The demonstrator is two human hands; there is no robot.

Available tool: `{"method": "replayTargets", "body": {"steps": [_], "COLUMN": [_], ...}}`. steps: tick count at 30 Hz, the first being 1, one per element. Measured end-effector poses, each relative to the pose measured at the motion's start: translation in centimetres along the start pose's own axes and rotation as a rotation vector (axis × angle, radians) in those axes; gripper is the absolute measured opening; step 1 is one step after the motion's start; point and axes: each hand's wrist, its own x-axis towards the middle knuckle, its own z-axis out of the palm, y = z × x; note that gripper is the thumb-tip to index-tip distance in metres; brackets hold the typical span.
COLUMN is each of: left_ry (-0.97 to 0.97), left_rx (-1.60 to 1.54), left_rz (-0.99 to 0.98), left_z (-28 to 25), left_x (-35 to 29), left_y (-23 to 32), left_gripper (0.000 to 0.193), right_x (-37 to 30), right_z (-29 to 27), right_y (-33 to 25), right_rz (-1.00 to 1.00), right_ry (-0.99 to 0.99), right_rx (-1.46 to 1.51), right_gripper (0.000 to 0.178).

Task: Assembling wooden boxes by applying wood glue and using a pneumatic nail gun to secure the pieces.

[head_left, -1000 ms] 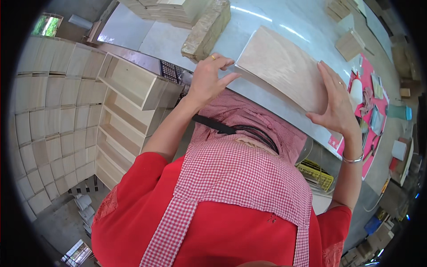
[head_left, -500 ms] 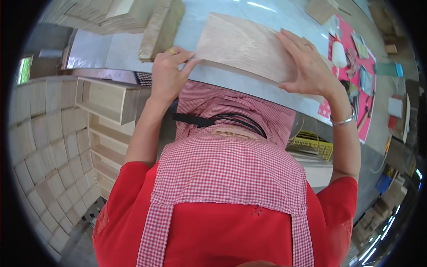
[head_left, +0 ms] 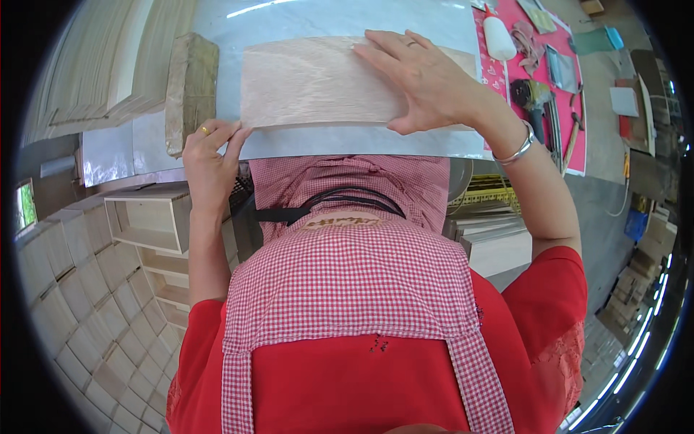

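A thin, pale wooden board (head_left: 318, 83) lies lengthwise on the light blue tabletop in front of me. My left hand (head_left: 211, 155) is closed, thumb and forefinger pinching at the board's near left corner. Over the right part of the board, my right hand (head_left: 426, 83) rests with its fingers stretched apart; the thumb reaches the near edge and the fingers point to the far edge. Just beyond my left fingers stands a block wrapped in brownish tape (head_left: 191, 90), a little apart from the board's left end. Part of the board's right end is hidden under my right hand and forearm.
Stacked thin boards (head_left: 108, 65) fill the far left. On a pink mat (head_left: 499, 76) at right lie a white glue bottle (head_left: 499, 37), a cloth (head_left: 529, 47), a power tool (head_left: 531, 94) and a hammer (head_left: 575, 130). Wooden drawer boxes (head_left: 148, 220) stand lower left.
The view has turned, so the board and table edge now look level instead of slanted. The board's left end appears nearer the taped block. Both hands have stayed on the board.
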Motion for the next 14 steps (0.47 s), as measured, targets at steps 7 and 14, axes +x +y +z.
{"method": "replayTargets", "body": {"steps": [7,14], "left_ry": [-0.019,-0.076], "left_rx": [0.006,-0.029], "left_rz": [-0.012,-0.053], "left_z": [0.1,-0.3], "left_x": [-0.2,0.1], "left_y": [-0.4,-0.5], "left_gripper": [0.014,0.014], "right_x": [-4.7,-15.2], "right_z": [-1.3,0.6], "right_y": [0.3,-2.9], "right_rz": [0.198,0.806], "right_ry": [0.409,0.459], "right_rx": [0.087,0.369], "right_gripper": [0.058,0.009]}}
